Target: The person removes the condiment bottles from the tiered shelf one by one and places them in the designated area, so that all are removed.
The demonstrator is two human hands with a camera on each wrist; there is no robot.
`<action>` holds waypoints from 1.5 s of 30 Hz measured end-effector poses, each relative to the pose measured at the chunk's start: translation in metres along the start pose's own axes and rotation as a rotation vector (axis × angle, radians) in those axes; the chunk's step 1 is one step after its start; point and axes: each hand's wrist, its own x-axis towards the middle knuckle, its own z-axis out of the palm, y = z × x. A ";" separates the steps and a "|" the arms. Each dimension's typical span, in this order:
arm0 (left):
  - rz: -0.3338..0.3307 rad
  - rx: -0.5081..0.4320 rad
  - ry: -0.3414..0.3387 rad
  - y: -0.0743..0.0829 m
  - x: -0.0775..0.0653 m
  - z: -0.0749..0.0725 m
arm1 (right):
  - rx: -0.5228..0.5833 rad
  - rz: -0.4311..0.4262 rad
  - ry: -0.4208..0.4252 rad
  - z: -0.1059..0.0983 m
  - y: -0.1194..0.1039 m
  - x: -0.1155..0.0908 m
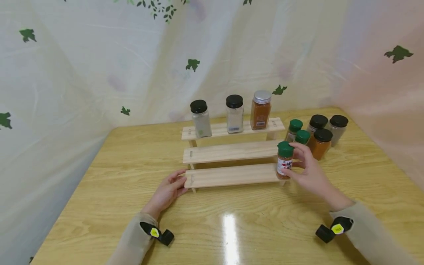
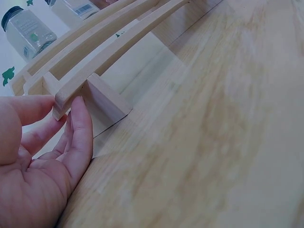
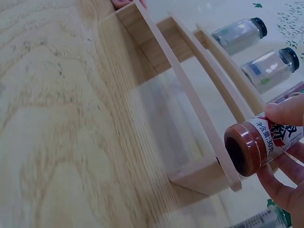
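Note:
My right hand (image 1: 308, 170) grips a small spice jar (image 1: 285, 163) with a green lid, red-brown contents and a white label. The jar is upright at the right end of the lowest shelf of a three-step wooden rack (image 1: 232, 176); in the right wrist view the jar's base (image 3: 241, 151) shows right by the shelf edge. With thumb and fingers my left hand (image 1: 169, 191) pinches the left end of that same shelf, as the left wrist view shows at the board's corner (image 2: 64, 102). On the top step stand two black-lidded jars (image 1: 200, 119) and a silver-lidded jar (image 1: 261, 112) of orange-brown powder.
Right of the rack, several more jars stand close together on the wooden table (image 1: 139, 151): green-lidded ones (image 1: 294, 127) and black-lidded ones (image 1: 338, 129), one with orange powder (image 1: 320, 145). A patterned cloth (image 1: 149, 73) hangs behind the table.

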 end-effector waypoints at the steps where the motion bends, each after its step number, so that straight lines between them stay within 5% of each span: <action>1: 0.002 -0.002 -0.001 0.000 0.000 0.000 | -0.007 0.001 0.002 -0.003 0.001 -0.001; 13: 0.001 0.004 -0.002 0.001 0.000 0.000 | -0.071 0.030 0.023 -0.031 0.016 -0.010; 26: 0.004 -0.001 -0.010 0.002 0.002 -0.001 | -0.062 0.069 0.152 -0.079 0.045 -0.015; 45: 0.010 0.002 -0.016 0.000 0.000 -0.002 | -0.129 0.377 0.218 -0.110 0.081 -0.016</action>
